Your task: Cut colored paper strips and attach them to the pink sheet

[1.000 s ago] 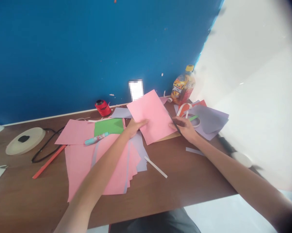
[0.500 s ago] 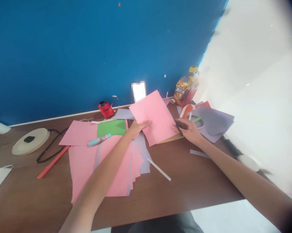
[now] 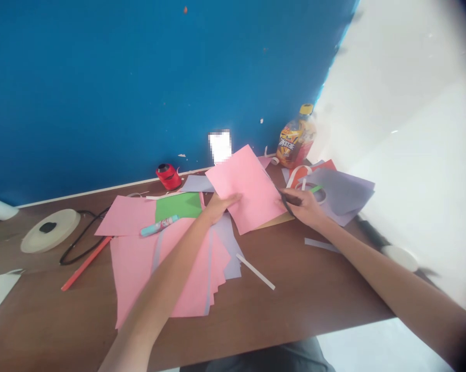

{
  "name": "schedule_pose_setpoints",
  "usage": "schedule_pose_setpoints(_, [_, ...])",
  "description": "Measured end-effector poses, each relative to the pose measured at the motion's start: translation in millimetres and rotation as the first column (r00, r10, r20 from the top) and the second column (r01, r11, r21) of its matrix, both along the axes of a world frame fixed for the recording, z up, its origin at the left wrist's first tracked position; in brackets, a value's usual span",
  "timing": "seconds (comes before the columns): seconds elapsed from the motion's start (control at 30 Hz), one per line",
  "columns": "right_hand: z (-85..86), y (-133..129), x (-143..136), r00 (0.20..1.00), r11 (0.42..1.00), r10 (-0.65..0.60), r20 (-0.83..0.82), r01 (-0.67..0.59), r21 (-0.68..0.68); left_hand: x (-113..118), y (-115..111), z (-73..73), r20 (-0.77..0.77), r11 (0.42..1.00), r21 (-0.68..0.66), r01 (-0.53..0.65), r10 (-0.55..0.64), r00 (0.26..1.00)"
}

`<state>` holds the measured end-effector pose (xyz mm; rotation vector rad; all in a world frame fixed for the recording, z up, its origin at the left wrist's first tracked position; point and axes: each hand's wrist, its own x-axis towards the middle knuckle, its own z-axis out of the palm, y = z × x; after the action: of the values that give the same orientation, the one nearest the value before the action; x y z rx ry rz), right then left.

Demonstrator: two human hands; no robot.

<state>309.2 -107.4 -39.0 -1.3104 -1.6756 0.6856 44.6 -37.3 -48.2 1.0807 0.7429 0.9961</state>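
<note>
A pink sheet of paper (image 3: pixel 245 188) is held up off the table, tilted, by my left hand (image 3: pixel 218 208), whose thumb lies on its face near the left edge. My right hand (image 3: pixel 305 207) is closed around black-handled scissors (image 3: pixel 286 201) at the sheet's right edge. The blades are mostly hidden by the paper. Below my left forearm lies a fanned stack of pink sheets (image 3: pixel 186 284) with some lilac ones. A light blue glue stick (image 3: pixel 159 226) rests on the papers beside a green sheet (image 3: pixel 179 204).
On the brown table (image 3: pixel 287 310) are a red thread spool (image 3: pixel 168 176), a drink bottle (image 3: pixel 295 139), a white paper strip (image 3: pixel 255 270), lilac sheets (image 3: pixel 343 188) by a tape roll, a round pale disc (image 3: pixel 50 232) with a black cable, and a red strip (image 3: pixel 86 264). A blue wall stands behind.
The view has shifted slightly. Both hands keep their hold on the pink sheet and scissors, with hardly any visible movement between them.
</note>
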Motion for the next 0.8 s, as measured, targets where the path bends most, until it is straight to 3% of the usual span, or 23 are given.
schedule_pose_setpoints(0.8, [0.9,-0.1,-2.6,0.999,1.0,-0.023,0.043,0.023,-0.003,-1.1,-0.8,-0.5,-0.028,1.0,0.014,0.005,-0.004,1.0])
